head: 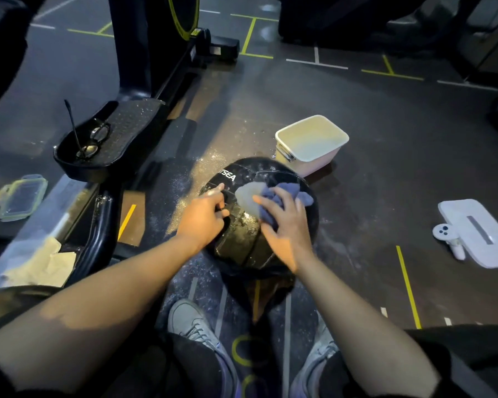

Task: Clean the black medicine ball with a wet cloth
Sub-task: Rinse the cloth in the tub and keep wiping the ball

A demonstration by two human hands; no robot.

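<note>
the ball (243, 245) is steadied on the floor by the left hand (204, 214), its curled fingers seemingly hooked on a seam, so that the cloth (282, 193) bunched under the spread, lightly curled fingers of the right hand (285, 228) can be rubbed over the dusty top.

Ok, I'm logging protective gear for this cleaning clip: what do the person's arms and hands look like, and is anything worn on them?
Nothing is worn on them. The left hand and right hand are bare: no gloves, and no ring, watch or wristband shows. The left forearm and right forearm are sleeveless as far as they show.
</note>
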